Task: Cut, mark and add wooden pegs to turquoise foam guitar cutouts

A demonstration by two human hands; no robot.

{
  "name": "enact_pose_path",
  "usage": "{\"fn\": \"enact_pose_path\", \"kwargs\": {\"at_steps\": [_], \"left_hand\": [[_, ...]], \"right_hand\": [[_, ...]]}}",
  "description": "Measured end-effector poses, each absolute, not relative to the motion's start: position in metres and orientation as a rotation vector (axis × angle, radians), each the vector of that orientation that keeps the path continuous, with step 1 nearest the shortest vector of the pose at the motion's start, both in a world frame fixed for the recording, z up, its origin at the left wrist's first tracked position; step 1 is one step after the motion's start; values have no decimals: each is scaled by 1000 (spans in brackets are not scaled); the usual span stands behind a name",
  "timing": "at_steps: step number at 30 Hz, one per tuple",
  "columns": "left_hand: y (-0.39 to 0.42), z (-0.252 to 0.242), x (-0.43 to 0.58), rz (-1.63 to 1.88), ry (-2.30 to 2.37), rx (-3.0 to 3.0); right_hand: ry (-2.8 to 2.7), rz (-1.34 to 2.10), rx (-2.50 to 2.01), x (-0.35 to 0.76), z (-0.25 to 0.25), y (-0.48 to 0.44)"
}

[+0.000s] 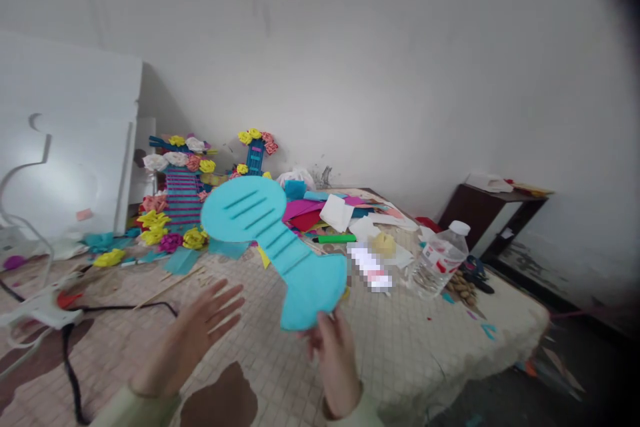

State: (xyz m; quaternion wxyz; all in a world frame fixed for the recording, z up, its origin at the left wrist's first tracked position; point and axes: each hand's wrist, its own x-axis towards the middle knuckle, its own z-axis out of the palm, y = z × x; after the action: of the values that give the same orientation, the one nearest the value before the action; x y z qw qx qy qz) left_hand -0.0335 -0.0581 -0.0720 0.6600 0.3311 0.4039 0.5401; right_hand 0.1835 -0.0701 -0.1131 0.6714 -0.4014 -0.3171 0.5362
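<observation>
Turquoise card or foam, we cannot tell which, forms the flat keyhole-shaped piece (275, 247) that our right hand (333, 350) pinches at its flared end, the round end reaching forward and left of that hand above the pale gridded surface (400, 353). Our left hand (203, 327) is open with nothing in it, beside the right one. We judge the piece light and fairly stiff but bendable at its narrow neck, so its broad ends suit a hold best.
</observation>
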Motion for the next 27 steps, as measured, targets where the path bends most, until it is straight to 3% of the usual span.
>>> {"fn": "enact_pose_path", "kwargs": {"at_steps": [7,14,17,20,27], "left_hand": [[-61,-92,-5,1172,1077,721],[-59,-120,-34,1260,1243,732],[-60,-136,-45,1251,1302,717],[-64,-139,-50,1230,1381,761],[-83,-120,-55,1155,1574,1159]], "right_hand": [[-849,1415,-888,116,-125,-63],[-1345,1648,-1128,170,-125,-64],[-1526,1304,-1234,213,-122,-42],[-1751,546,-1451,251,-121,-9],[-1919,310,-1612,282,-126,39]]}}
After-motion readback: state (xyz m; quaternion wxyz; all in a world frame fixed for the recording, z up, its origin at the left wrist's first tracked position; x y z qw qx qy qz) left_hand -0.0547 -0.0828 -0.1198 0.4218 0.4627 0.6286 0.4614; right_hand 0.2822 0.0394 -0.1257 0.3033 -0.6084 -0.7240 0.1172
